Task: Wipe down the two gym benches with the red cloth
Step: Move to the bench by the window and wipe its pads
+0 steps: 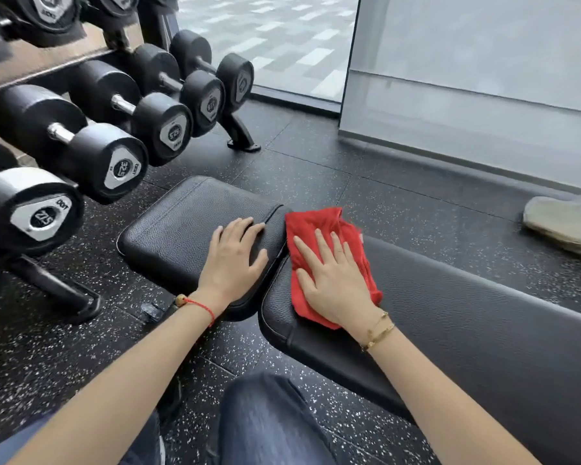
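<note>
On the long bench pad (467, 317), red cloth (316, 229) lies flat beneath the right hand (332, 280), its grip wide.

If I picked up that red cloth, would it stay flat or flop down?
It would probably flop: the red cloth already lies bunched and wrinkled under the right hand, not stiff like a board. It looks thin, so likely light. Pushed along the smooth bench pad, it should slide easily, though its loose edges may fold over.
</note>
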`<act>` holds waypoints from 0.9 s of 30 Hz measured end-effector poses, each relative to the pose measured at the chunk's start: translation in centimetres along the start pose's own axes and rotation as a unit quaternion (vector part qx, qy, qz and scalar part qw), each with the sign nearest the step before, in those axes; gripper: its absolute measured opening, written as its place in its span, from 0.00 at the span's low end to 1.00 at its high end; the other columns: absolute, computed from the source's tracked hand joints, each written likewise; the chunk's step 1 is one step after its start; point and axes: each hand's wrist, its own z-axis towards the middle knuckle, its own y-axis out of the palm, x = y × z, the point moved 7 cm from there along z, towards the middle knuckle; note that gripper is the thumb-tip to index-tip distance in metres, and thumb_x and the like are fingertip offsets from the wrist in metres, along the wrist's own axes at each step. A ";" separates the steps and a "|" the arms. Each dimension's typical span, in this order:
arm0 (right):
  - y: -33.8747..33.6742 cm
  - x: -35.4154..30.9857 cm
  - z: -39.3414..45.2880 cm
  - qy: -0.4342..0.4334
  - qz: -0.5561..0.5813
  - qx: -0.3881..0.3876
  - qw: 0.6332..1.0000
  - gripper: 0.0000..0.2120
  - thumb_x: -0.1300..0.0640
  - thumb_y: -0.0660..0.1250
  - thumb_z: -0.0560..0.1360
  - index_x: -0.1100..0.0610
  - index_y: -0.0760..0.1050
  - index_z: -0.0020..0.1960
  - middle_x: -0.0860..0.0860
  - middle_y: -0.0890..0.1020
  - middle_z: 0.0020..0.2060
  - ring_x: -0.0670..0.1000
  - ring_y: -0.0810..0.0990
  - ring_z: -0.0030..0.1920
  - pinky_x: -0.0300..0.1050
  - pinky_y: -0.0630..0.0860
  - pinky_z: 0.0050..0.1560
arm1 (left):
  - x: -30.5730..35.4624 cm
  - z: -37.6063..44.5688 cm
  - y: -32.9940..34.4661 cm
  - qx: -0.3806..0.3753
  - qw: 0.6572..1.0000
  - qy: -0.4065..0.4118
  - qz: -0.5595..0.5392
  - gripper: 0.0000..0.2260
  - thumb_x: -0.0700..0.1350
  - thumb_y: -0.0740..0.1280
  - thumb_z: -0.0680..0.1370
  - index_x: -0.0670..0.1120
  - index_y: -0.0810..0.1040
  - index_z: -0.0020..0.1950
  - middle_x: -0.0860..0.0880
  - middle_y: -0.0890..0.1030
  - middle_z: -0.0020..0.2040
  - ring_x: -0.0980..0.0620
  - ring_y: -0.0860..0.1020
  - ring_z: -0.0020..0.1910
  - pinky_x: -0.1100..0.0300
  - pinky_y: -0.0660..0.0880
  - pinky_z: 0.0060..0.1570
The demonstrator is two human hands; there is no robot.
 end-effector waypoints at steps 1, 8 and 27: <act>0.2 -0.4 -1.2 -0.018 -0.001 0.003 1.000 0.28 0.43 0.50 0.81 0.43 0.47 0.79 0.54 0.50 0.79 0.59 0.45 0.79 0.55 0.42 0.78 | -0.1 0.0 -0.1 0.003 1.000 -0.002 -0.002 0.25 0.55 0.58 0.77 0.48 0.70 0.72 0.47 0.69 0.73 0.47 0.65 0.74 0.45 0.56 0.75; -0.1 3.3 -4.6 0.031 0.003 0.015 0.999 0.28 0.43 0.49 0.80 0.43 0.47 0.79 0.52 0.51 0.79 0.55 0.47 0.79 0.51 0.42 0.78 | -0.1 -0.2 0.0 -0.008 1.000 0.003 0.003 0.23 0.53 0.62 0.79 0.49 0.68 0.73 0.47 0.68 0.74 0.47 0.63 0.75 0.45 0.54 0.76; -0.8 7.6 -12.9 0.217 -0.027 0.053 0.974 0.28 0.44 0.50 0.82 0.44 0.46 0.79 0.54 0.50 0.79 0.57 0.48 0.79 0.52 0.43 0.78 | 9.6 -2.3 0.3 0.000 0.992 0.102 -0.071 0.20 0.47 0.60 0.80 0.44 0.70 0.72 0.44 0.70 0.72 0.44 0.65 0.74 0.42 0.57 0.74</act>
